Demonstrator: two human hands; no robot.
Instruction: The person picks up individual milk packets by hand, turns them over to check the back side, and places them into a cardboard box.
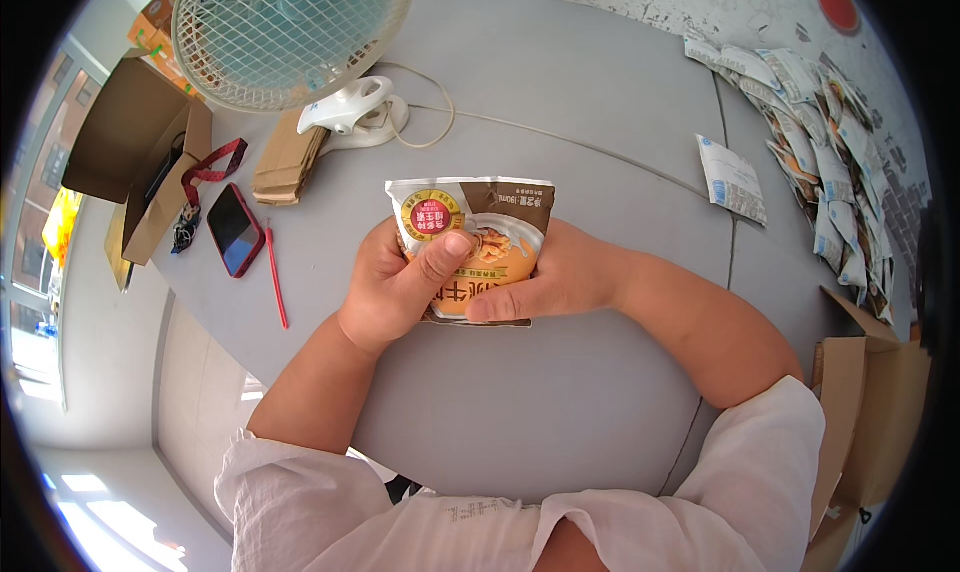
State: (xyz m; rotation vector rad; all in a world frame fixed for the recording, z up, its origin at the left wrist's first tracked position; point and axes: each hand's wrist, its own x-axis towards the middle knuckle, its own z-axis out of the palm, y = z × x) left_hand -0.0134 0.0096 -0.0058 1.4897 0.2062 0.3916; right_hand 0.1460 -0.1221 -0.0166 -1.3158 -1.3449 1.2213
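Observation:
A printed pouch (499, 234) in brown, white and orange is held between my two hands, above the grey table (540, 399). Its front bears writing and a picture of walnuts, and appears upside down to me. My left hand (409, 276) grips its left side, thumb pressed across the front. On the right side, my right hand (551, 283) holds it with the thumb near the lower edge. The fingers of both hands are hidden behind the pouch.
At the right lie a single pouch (731, 182) and a heap of pouches (825, 152), with a cardboard box (840, 422) below. To the left are a clip fan (292, 39), folded cardboard (289, 159), a smartphone (236, 231), a red pen-like stick (276, 279) and an open cardboard box (142, 159).

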